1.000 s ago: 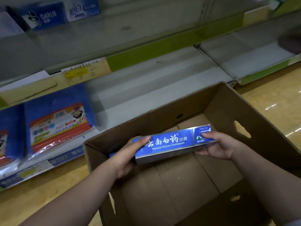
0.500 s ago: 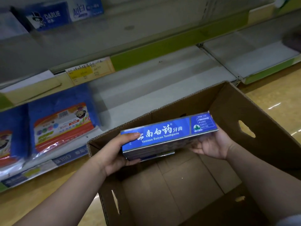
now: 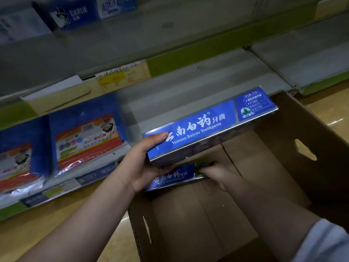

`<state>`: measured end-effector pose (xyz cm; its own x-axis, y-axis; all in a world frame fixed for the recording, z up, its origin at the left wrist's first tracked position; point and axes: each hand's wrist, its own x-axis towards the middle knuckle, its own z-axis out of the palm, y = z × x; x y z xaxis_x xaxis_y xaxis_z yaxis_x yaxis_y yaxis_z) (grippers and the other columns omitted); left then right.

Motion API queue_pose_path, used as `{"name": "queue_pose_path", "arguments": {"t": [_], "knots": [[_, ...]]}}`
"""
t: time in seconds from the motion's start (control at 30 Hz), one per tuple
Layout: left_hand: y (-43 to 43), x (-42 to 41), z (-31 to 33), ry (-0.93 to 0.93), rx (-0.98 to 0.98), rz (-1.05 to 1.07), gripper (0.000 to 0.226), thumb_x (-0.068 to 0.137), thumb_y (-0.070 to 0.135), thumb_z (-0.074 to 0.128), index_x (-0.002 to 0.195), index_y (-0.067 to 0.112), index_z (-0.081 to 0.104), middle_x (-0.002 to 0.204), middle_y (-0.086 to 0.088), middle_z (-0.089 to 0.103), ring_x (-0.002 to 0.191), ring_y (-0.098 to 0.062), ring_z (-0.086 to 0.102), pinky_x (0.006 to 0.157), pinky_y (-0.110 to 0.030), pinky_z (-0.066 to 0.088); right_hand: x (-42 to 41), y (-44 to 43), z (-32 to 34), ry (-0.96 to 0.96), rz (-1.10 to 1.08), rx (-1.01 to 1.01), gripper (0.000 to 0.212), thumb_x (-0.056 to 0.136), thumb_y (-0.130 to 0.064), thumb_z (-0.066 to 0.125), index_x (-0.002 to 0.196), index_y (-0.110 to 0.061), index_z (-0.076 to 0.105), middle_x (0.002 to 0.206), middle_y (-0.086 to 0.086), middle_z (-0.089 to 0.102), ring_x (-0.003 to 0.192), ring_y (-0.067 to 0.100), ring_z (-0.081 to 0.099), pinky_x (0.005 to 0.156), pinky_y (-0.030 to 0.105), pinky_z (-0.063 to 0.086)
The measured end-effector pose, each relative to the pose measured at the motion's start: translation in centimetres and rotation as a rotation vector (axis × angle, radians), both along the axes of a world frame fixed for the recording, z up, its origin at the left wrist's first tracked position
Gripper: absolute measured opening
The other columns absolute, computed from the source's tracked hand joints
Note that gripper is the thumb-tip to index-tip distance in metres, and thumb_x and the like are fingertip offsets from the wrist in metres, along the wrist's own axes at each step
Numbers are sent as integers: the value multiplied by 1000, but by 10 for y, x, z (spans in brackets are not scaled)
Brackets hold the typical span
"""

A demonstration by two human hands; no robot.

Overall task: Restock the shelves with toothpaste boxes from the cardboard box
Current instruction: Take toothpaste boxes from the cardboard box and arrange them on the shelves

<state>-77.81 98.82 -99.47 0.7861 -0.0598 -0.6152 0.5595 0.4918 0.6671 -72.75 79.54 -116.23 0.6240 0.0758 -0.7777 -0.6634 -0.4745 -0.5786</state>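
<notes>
Above the open brown cardboard box (image 3: 306, 129), we note the left hand (image 3: 143, 167) gripping the left end of a long blue toothpaste carton (image 3: 211, 123), thumb on its top face. The carton is tilted, in front of the grey bottom shelf (image 3: 188, 91). Inside the box, the right hand (image 3: 217, 174) holds a second blue toothpaste carton (image 3: 173, 176), which is partly hidden.

The lower shelf (image 3: 198, 86) carries blue packets (image 3: 85, 133) with orange labels — side by side at its left end. The upper shelf (image 3: 132, 38) holds blue Darlie boxes (image 3: 69, 14) at far left. The glossy tan floor (image 3: 47, 224) bears the cardboard box (image 3: 321, 140).
</notes>
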Motion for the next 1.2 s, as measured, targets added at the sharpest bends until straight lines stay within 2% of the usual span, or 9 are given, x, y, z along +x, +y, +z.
{"name": "queue_pose_path", "arguments": {"t": [0.17, 0.3, 0.43, 0.6, 0.73, 0.9, 1.0, 1.1, 1.2], "knots": [[5, -1, 2, 27, -61, 71, 34, 61, 22, 71, 95, 22, 66, 93, -4, 71, 86, -23, 65, 90, -46, 46, 3, -6, -7, 83, -161, 57, 66, 64, -34, 83, 117, -7, 54, 114, 8, 62, 94, 17, 62, 75, 29, 53], [5, -2, 1, 34, -80, 91, 35, 63, 24, 72, 98, 23, 65, 97, -5, 69, 92, -25, 62, 93, -48, 43, 9, -18, -6, 96, -81, 179, 94, 41, -51, 90, 121, -17, 54, 120, -1, 63, 105, 13, 63, 83, 30, 55], [0, -2, 2, 35, -88, 113, 35, 63, 32, 67, 96, 20, 65, 95, -8, 68, 95, -28, 60, 99, -52, 40, 8, -23, 4, 91, -141, 276, 65, 67, -26, 84, 120, -9, 51, 110, 11, 68, 94, 20, 69, 70, 32, 58], [-6, 0, 4, 26, -72, 111, 35, 64, 34, 65, 96, 20, 64, 94, -7, 69, 96, -28, 61, 99, -51, 40, 14, -48, 26, 111, -262, 400, 71, 57, -24, 80, 121, -8, 51, 102, 13, 70, 83, 22, 70, 63, 34, 57], [-11, 3, 2, 6, -76, 94, 33, 63, 29, 70, 95, 20, 63, 96, -7, 69, 96, -28, 62, 96, -51, 43, 28, -77, 58, 46, -271, 423, 45, 68, -23, 73, 109, -11, 60, 84, 7, 73, 73, 18, 71, 60, 32, 58], [-24, 15, 13, 1, -82, -57, 72, 21, 32, 93, 89, 21, 72, 97, -6, 72, 87, -23, 67, 81, -43, 51, 44, -121, 107, -63, -375, 368, 24, 88, -28, 60, 106, -13, 58, 92, 8, 69, 79, 21, 67, 62, 36, 57], [-45, 29, 49, 30, -57, -165, 68, 30, 31, 88, 95, 22, 69, 94, -4, 72, 83, -20, 67, 80, -40, 51, 45, -142, 160, -119, -395, 338, 20, 95, -28, 50, 107, -14, 58, 95, 8, 68, 81, 20, 66, 60, 33, 58], [-66, 48, 111, -3, -45, -240, 70, 19, 33, 92, 85, 20, 75, 94, -4, 73, 81, -20, 69, 83, -41, 49, 41, -168, 230, -195, -458, 356, 16, 96, -27, 48, 100, -16, 60, 86, 4, 71, 74, 18, 70, 58, 30, 59], [-93, 67, 192, -94, 50, -359, 64, 25, 37, 92, 85, 21, 75, 91, -3, 73, 77, -18, 68, 78, -39, 48, 32, -197, 307, -279, -533, 375, 16, 96, -26, 48, 99, -18, 61, 97, 8, 70, 85, 22, 69, 71, 36, 59]]}}
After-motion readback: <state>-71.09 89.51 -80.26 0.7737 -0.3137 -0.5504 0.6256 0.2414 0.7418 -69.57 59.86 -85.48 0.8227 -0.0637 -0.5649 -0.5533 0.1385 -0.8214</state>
